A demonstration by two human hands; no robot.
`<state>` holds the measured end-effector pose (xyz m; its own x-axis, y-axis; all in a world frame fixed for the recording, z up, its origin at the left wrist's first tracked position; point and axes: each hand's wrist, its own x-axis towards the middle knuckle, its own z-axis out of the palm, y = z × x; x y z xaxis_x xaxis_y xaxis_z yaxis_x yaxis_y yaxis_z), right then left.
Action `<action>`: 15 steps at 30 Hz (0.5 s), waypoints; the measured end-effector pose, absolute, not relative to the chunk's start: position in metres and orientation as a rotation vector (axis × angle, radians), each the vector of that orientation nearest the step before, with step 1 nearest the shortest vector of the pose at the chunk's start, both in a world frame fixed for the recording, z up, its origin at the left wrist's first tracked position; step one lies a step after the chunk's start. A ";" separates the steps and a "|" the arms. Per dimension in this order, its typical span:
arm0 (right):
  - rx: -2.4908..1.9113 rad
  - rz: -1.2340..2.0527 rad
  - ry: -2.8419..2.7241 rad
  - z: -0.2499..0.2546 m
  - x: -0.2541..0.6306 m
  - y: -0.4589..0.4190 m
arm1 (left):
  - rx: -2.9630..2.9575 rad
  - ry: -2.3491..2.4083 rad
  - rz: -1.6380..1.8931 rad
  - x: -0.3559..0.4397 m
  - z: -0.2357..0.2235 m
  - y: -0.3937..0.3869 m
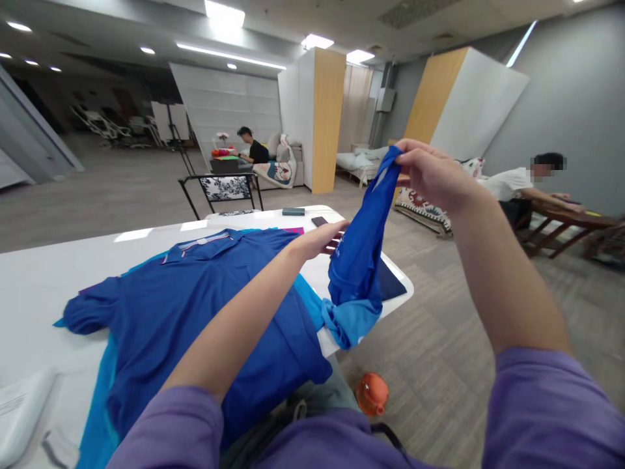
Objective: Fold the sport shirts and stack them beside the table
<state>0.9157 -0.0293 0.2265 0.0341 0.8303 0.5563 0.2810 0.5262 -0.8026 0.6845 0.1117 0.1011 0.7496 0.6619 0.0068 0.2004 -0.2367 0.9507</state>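
My right hand (430, 169) is raised and pinches the top of a bright blue garment (359, 241), which hangs down in a narrow fold. White marks show on its side. My left hand (319, 241) is at the left edge of this cloth with fingers stretched toward it; the fingertips are partly hidden. Below the hanging garment, a light blue cloth (351, 319) lies bunched at the table's edge. A dark blue polo shirt (209, 286) is spread on the white table (39, 267), its collar facing away from me. Lighter blue fabric (97, 404) shows from under the shirt.
A dark flat item (392, 281), a phone-like object (319, 221) and a green case (293, 212) lie on the table. A chair (224, 189) stands behind it. An orange pot-like object (372, 393) is on the floor. Two people sit farther off, left and right.
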 end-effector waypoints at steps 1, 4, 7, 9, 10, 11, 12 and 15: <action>-0.959 0.548 -1.524 0.244 0.914 -0.035 | 1.803 0.637 0.484 0.682 0.117 0.106; -0.897 0.505 -1.487 0.295 0.906 -0.053 | 1.835 0.577 0.552 0.665 0.170 0.090; -0.897 0.401 -1.474 0.347 0.896 -0.070 | 1.854 0.600 0.774 0.636 0.239 0.080; -0.916 0.300 -1.480 0.380 0.893 -0.081 | 1.898 0.621 0.949 0.608 0.290 0.072; -0.929 0.244 -1.498 0.395 0.892 -0.086 | 1.937 0.633 1.033 0.593 0.317 0.065; -0.943 0.195 -1.536 0.410 0.892 -0.091 | 1.993 0.644 1.097 0.578 0.343 0.056; -0.953 0.151 -1.591 0.424 0.892 -0.096 | 2.068 0.664 1.148 0.563 0.367 0.045; -0.923 0.045 -1.746 0.464 0.892 -0.106 | 2.415 0.928 1.238 0.526 0.428 -0.001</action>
<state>0.8923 -0.1056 0.4641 -0.0894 0.5964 0.7977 0.5549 0.6949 -0.4574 0.5263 -0.0010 0.4280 0.4289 0.6512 0.6261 0.4180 -0.7574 0.5015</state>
